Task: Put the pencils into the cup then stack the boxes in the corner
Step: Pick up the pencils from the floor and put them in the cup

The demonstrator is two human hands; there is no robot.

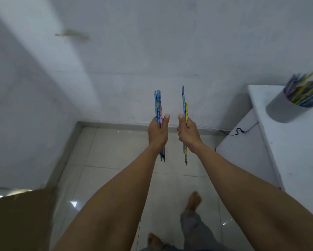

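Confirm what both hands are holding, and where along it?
Left hand grips a small bunch of pencils around mid-length; right hand grips two pencils likewise. Ends stick out above and below each fist.

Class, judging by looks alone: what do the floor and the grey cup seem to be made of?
Floor: likely glazed ceramic tile, glossy; it shows grout lines and bright light reflections. Grey cup: matte, no shine; plastic or coated metal, cannot tell which.

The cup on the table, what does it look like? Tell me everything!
The cup is a plain grey round tumbler, standing upright near the far edge of the white table on the right. It looks smooth; the material is unclear. It is packed with many pencils, yellow, blue and purplish, fanning out above the rim. Neither hand touches it.
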